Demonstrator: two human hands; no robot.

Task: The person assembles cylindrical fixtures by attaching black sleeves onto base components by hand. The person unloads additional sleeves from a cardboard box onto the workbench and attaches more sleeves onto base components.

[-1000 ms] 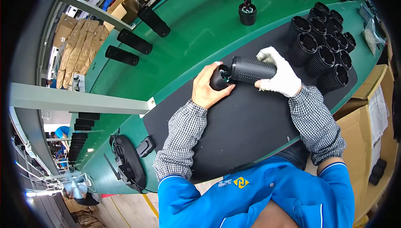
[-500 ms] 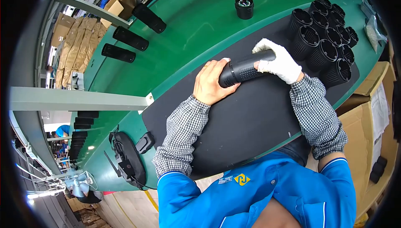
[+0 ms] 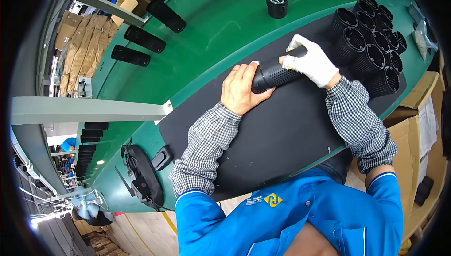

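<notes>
A black perforated cylinder (image 3: 278, 74) is held slantwise above the dark mat (image 3: 277, 134), its two parts joined end to end. Around its lower left end my bare left hand (image 3: 242, 88) is wrapped, thumb below and fingers above. My right hand (image 3: 312, 62), in a white glove, grips the upper right end between thumb and fingers. Right of the gloved hand stands a group of black slotted cups (image 3: 353, 39) with open tops. Both forearms wear checked sleeves.
On the green surface (image 3: 221, 30) lie black cylinders (image 3: 144, 38), and a black cup with parts inside (image 3: 277, 5) stands behind the mat. A metal beam (image 3: 89, 109) reaches in from the left. Near the left edge rests a black strapped device (image 3: 141, 176). A cardboard box (image 3: 404, 152) is at right.
The two black parts, apart with a gap one second ago, now meet in one line. My gloved hand has shifted slightly up along the cylinder.
</notes>
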